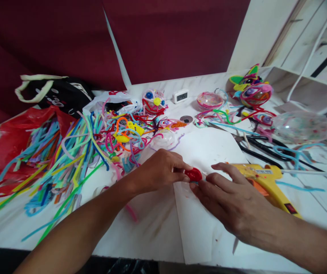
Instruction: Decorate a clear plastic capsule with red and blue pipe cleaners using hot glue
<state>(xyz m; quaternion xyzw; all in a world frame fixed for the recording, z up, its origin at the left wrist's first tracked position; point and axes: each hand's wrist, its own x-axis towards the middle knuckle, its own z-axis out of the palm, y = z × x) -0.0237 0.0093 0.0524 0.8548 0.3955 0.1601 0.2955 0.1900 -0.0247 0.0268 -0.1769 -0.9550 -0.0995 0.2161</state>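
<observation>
My left hand [159, 170] pinches a small red coiled piece [193, 174] at the middle of the table, over a white sheet of paper [206, 148]. My right hand [226, 196] meets it from the right, fingertips pressed on the same red piece. A yellow glue gun [269, 180] lies just behind my right hand, touching or nearly touching its back.
A heap of coloured pipe cleaners [66, 156] spreads over the left, partly on a red plastic bag [6, 144]. At the back stand decorated balls [153, 101], a small white clock [180, 96], a pink bowl [209, 100], a winged figure [251, 89]. Black scissors [257, 144] and a clear ball [302, 127] lie right.
</observation>
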